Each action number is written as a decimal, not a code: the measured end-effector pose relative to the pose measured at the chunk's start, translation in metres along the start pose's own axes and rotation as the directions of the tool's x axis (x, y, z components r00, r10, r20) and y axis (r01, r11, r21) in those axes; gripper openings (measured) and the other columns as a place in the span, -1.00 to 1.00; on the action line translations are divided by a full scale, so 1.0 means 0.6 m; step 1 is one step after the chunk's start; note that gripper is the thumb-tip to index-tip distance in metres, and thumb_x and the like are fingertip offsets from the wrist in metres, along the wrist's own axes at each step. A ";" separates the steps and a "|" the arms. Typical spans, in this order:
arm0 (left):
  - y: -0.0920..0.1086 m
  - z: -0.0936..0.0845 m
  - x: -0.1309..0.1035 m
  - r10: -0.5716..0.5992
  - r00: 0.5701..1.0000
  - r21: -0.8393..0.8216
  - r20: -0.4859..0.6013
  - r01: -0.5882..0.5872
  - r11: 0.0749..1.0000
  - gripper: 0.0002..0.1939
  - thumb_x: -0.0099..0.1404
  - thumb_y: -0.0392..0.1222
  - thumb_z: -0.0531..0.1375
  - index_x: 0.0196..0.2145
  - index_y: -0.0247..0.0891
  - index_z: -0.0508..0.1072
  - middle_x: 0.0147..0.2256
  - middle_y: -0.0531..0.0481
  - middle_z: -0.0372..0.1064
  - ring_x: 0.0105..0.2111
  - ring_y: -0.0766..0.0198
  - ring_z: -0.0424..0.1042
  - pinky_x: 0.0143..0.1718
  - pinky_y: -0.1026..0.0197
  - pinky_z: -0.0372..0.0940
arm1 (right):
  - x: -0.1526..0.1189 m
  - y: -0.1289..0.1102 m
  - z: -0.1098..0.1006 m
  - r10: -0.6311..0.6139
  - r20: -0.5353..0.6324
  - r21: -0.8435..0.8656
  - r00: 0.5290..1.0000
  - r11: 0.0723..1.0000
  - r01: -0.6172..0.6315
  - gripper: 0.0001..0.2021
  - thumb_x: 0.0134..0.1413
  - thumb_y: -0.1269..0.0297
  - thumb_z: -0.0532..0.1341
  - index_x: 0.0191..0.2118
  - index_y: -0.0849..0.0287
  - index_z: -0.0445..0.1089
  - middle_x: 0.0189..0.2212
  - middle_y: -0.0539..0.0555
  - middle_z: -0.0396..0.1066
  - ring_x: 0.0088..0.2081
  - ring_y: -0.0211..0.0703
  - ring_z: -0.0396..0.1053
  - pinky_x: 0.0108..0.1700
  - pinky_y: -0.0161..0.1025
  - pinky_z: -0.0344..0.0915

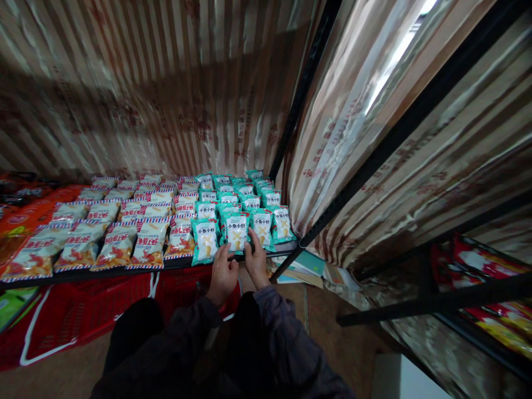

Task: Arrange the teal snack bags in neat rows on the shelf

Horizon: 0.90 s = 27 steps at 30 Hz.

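Both hands are at the front edge of a low shelf (124, 271) stocked with snack packets. The left hand (222, 277) and the right hand (255, 265) meet on one teal snack packet (236, 231) that stands at the front of the teal rows. The left fingers (223, 252) are closed on its lower left edge; the right fingers (251, 241) grip its lower right edge. The packet stands nearly upright, its printed face toward the camera, with its base on the shelf front.

Just beside it on the left is another teal packet (205, 240), and on the right two more (262, 226). Further teal packets (226, 191) run in rows toward the back of the shelf. To the left of the teal stock lie rows of red-and-white snack packets (118, 244), mostly flat and overlapping, reaching to the far left of the shelf.

Below the shelf is a red plastic basket (83, 310) on the floor. A black metal upright (305, 83) stands at the shelf's right rear corner. Striped plastic sheeting (145, 83) hangs behind and to the right. A second rack on the right carries red and yellow packets (490, 288). Dark sleeves (282, 338) cover both forearms.
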<state>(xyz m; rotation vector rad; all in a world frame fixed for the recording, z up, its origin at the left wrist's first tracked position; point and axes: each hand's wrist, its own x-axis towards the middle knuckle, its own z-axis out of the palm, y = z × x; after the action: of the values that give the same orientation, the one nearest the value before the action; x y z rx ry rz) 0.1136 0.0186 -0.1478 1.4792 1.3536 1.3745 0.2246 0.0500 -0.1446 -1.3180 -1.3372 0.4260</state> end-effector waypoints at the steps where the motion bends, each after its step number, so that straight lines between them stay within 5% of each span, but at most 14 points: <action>1: -0.002 0.002 0.000 -0.002 1.000 0.017 0.000 0.002 1.000 -0.54 0.17 -0.36 0.04 0.06 -0.32 0.30 0.10 -0.32 0.17 -0.10 0.11 0.45 -0.09 0.00 0.41 | 0.000 0.004 0.001 -0.028 0.002 -0.044 1.000 0.999 0.028 -0.55 0.19 0.25 0.02 0.17 0.21 0.24 0.14 0.19 0.28 0.14 -0.08 0.26 0.19 -0.06 0.17; 9: -0.019 0.012 0.000 0.030 1.000 0.135 -0.001 -0.029 0.990 -0.51 0.16 -0.38 0.03 0.07 -0.34 0.31 0.17 -0.33 0.11 -0.11 0.14 0.45 -0.10 0.04 0.42 | -0.005 0.033 0.013 -0.228 0.015 -0.288 0.973 0.931 0.223 -0.51 0.24 0.31 -0.04 0.28 0.18 0.05 0.23 0.21 0.14 0.25 -0.06 0.08 0.25 0.06 0.08; 18: 0.001 0.008 -0.003 0.176 0.984 0.238 -0.025 -0.165 0.957 -0.47 0.18 -0.44 -0.01 0.13 -0.40 0.24 0.17 -0.38 0.09 -0.11 0.15 0.45 -0.11 0.09 0.42 | -0.005 0.036 0.017 -0.285 0.038 -0.292 0.958 0.913 0.284 -0.46 0.26 0.38 -0.09 0.33 0.12 -0.13 0.32 0.16 -0.09 0.33 -0.10 -0.12 0.28 0.06 0.02; 21: 0.029 -0.002 -0.003 0.363 0.932 0.363 0.019 -0.345 0.866 -0.50 0.23 -0.44 -0.04 0.13 -0.32 0.26 0.21 -0.31 0.04 0.06 0.10 0.32 0.02 0.03 0.34 | -0.002 0.039 0.018 -0.318 0.024 -0.285 0.948 0.906 0.312 -0.48 0.28 0.35 -0.09 0.33 0.11 -0.12 0.30 0.15 -0.01 0.32 -0.11 -0.07 0.27 0.06 0.04; 24: 0.053 -0.009 0.006 0.536 0.831 0.519 0.149 -0.527 0.673 -0.51 0.26 -0.46 -0.03 0.11 -0.21 0.29 0.22 -0.20 0.08 0.21 0.03 0.10 0.13 -0.11 0.20 | 0.000 0.043 0.018 -0.341 -0.001 -0.267 0.940 0.906 0.328 -0.51 0.30 0.31 -0.11 0.32 0.08 -0.07 0.27 0.13 0.07 0.31 -0.12 -0.05 0.27 0.07 0.05; 27: 0.062 -0.006 0.023 0.602 0.754 0.601 0.263 -0.616 0.509 -0.50 0.25 -0.47 -0.01 0.13 -0.23 0.26 0.22 -0.16 0.11 0.29 -0.03 -0.13 0.18 -0.20 0.09 | 0.002 0.043 0.014 -0.360 -0.011 -0.250 0.933 0.904 0.346 -0.52 0.31 0.30 -0.12 0.31 0.04 -0.05 0.26 0.08 0.10 0.32 -0.15 -0.09 0.28 0.06 0.05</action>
<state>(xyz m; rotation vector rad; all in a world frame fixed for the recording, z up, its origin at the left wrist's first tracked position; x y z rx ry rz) 0.1170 0.0232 -0.1082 2.6652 1.4398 1.3040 0.2290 0.0629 -0.1684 -1.2382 -1.5795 -0.0293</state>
